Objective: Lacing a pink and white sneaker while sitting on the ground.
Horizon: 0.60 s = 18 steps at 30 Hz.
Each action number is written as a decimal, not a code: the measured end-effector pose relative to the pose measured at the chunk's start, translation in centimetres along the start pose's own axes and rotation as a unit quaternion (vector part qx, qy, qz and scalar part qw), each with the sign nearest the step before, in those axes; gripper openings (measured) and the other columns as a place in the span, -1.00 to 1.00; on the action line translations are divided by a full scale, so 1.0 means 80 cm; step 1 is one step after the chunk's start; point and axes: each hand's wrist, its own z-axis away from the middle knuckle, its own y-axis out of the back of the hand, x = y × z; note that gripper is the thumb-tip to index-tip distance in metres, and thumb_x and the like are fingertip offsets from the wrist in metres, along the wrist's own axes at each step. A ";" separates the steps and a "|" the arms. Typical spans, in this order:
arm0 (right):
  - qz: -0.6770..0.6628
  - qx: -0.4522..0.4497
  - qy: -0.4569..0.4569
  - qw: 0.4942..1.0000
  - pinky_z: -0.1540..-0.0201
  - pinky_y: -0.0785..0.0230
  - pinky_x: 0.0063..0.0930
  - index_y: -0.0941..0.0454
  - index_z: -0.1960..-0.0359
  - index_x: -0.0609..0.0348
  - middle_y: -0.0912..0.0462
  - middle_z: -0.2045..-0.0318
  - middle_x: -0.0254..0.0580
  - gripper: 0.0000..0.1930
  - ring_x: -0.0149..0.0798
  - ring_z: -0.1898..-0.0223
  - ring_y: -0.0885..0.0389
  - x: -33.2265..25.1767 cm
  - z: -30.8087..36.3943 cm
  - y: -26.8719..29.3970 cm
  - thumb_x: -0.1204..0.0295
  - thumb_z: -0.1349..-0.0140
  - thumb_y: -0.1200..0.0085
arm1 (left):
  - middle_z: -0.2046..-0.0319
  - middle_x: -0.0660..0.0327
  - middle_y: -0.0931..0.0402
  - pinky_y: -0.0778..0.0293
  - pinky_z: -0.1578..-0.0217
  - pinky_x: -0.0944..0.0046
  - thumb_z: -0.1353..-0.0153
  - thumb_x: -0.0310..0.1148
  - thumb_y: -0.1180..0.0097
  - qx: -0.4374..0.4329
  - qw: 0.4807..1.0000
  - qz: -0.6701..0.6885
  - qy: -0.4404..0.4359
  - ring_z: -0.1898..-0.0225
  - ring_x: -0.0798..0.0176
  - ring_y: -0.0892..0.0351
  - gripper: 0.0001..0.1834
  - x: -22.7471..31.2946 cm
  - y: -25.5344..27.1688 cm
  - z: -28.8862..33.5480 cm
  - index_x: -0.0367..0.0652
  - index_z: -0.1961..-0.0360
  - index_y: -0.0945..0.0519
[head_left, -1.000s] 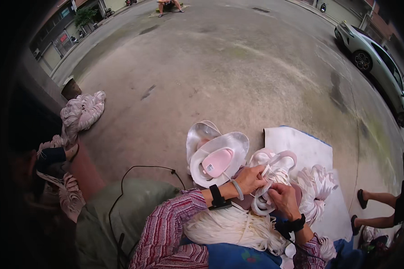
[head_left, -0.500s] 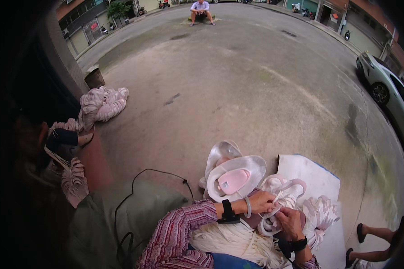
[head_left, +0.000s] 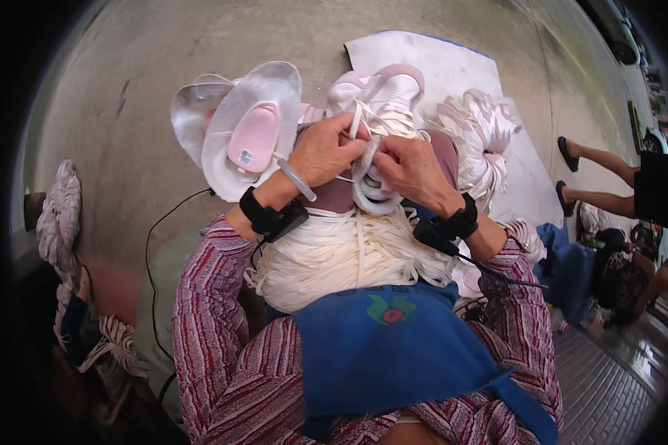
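Across my lap lies a white-and-pink sneaker (head_left: 395,93), toe pointing away, with cream laces crossing its front. At its left side my left hand (head_left: 325,154) pinches a loop of cream shoelace (head_left: 358,119). Closed fingers of my right hand (head_left: 414,172) grip near the shoe's upper opening; what exactly lies between them is hidden. A second pink-and-white shoe (head_left: 344,95) shows partly behind the first. Nearer me, a thick bundle of cream laces (head_left: 334,256) rests on my blue apron (head_left: 378,348).
Left of the shoes are shiny white curved pieces (head_left: 278,89) with a pink insole (head_left: 254,137). Bundled pink-and-white shoe uppers (head_left: 486,141) lie on a white sheet (head_left: 438,55) at right. Another person's legs (head_left: 601,165) are beyond, with more bundles (head_left: 58,215) far left.
My view has tilted down and turned right, bringing the apron and lap into sight. Both hands remain at the shoe, with a lace loop now raised at the left fingers.
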 end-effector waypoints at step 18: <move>0.023 0.020 0.059 0.998 0.40 -0.39 -0.09 -0.58 0.42 0.26 -0.56 0.55 0.18 -0.79 0.21 0.47 -0.55 -0.010 -0.008 -0.005 0.34 -0.14 -0.01 | 0.52 0.26 -0.55 -0.51 0.51 0.43 -0.07 -0.41 -0.19 0.054 0.997 0.056 0.030 0.53 0.45 -0.55 -0.80 -0.005 -0.003 -0.009 -0.23 0.29 -0.51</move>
